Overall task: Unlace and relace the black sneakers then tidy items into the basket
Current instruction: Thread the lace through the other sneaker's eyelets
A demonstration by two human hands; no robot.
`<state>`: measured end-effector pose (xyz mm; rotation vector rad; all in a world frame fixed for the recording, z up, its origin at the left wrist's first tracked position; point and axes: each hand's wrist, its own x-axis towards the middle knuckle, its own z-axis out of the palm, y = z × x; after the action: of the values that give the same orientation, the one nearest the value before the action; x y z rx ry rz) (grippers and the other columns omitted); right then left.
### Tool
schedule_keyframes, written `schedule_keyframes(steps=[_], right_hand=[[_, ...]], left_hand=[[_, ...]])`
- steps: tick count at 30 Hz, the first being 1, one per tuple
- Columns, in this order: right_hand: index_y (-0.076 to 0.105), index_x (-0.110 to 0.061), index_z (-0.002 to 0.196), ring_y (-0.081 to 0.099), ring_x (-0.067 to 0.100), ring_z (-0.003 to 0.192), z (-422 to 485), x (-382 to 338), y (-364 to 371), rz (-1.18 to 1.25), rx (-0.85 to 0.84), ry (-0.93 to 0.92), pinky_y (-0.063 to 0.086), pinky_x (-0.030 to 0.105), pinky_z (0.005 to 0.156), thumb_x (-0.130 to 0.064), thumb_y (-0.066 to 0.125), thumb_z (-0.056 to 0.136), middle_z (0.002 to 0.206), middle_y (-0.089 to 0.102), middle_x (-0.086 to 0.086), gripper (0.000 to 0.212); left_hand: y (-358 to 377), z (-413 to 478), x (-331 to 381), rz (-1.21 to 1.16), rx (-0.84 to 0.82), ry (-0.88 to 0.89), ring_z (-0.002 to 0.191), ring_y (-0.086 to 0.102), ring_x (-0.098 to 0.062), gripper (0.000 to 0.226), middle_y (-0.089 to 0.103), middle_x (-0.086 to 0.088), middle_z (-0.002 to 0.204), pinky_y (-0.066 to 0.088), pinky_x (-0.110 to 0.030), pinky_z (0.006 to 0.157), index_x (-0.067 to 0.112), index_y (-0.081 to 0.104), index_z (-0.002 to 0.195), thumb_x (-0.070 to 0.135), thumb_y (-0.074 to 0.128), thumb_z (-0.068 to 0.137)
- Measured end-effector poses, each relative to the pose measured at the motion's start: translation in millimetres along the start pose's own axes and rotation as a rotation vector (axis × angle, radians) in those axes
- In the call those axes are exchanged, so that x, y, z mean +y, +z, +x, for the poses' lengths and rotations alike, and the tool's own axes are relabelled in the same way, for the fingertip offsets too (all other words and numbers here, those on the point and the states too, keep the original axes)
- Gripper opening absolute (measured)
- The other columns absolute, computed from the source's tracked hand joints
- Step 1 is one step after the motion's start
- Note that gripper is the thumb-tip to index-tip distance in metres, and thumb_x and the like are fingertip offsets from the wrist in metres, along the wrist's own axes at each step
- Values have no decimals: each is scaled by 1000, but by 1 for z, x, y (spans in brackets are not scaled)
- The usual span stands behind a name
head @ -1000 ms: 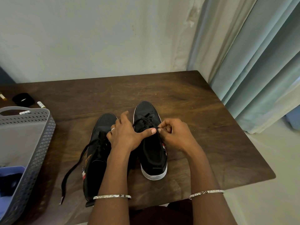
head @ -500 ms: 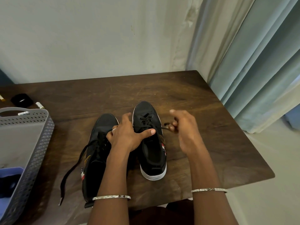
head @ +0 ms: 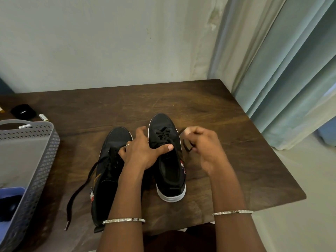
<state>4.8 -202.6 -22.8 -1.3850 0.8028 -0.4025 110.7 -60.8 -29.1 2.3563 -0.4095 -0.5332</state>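
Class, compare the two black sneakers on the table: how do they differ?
On the left sneaker the lace trails loose over the table; on the right sneaker it is crossed through the front eyelets. The left sneaker sits nearer the person than the right sneaker. The left hand grips the right sneaker and the right hand pinches its lace end, not the left sneaker's. Both are black, toes pointing away.

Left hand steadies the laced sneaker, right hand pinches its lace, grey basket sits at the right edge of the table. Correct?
No: the head view shows the grey basket at the left edge of the table. Otherwise right: left hand steadies the laced sneaker, right hand pinches its lace.
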Motion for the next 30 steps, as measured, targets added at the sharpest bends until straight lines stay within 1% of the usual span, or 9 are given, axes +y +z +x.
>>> schedule_keyframes(steps=[2,6,9,12,15,19,25,28,30], right_hand=[[66,-20,77,54,8,69,-1,-8,-3,386,41,122,40,25,63,-10,57,95,71,59,-4,23],[57,-15,69,68,25,87,1,-9,-7,477,190,188,46,30,71,-13,48,94,78,72,7,27],[48,-14,75,59,21,55,2,-9,-6,596,142,211,52,39,79,-16,48,97,56,54,1,22],[50,-16,80,46,7,43,7,-2,0,255,118,132,55,38,70,-15,58,95,57,45,-4,17],[63,-22,91,65,8,72,7,5,4,-211,19,-8,52,27,67,-14,72,80,89,66,0,17],[74,-25,92,58,-2,62,3,10,1,-658,-159,-172,45,14,65,-13,68,86,65,60,-13,15],[73,-20,75,60,-3,69,8,12,1,-439,-30,-35,45,19,66,-23,69,92,72,68,-9,18],[69,-17,68,63,17,79,7,8,3,-189,75,179,47,33,74,-18,58,90,79,75,1,25],[70,-14,61,64,22,77,6,10,5,-333,106,270,50,38,81,-32,57,79,77,75,2,28]], left_hand=[[0,0,0,0,-5,0,141,39,-27,104,59,9,136,17,-49,111,30,23,150,71,74,69],[0,-1,0,1,3,0,140,40,-27,102,60,9,136,18,-48,110,30,25,149,71,75,69],[-1,-2,1,-4,-1,-2,140,39,-27,101,60,9,135,18,-48,110,31,26,148,70,75,70],[-1,-3,2,0,6,6,140,40,-26,99,60,10,134,18,-47,110,31,26,148,69,75,70],[-1,-3,2,-4,28,23,137,43,-25,96,61,10,134,21,-48,110,31,30,146,68,75,70],[0,4,-5,-105,28,35,127,53,-24,84,62,11,124,37,-55,108,33,42,137,71,74,69],[-3,4,-5,-203,234,107,103,65,-20,19,69,7,100,48,-43,95,25,65,108,36,50,104],[-4,6,-9,-263,242,76,89,68,-20,22,71,4,89,54,-38,85,26,64,93,17,47,104],[-4,8,-11,-227,162,62,87,68,-17,18,70,5,87,55,-35,82,25,66,94,16,52,101]])
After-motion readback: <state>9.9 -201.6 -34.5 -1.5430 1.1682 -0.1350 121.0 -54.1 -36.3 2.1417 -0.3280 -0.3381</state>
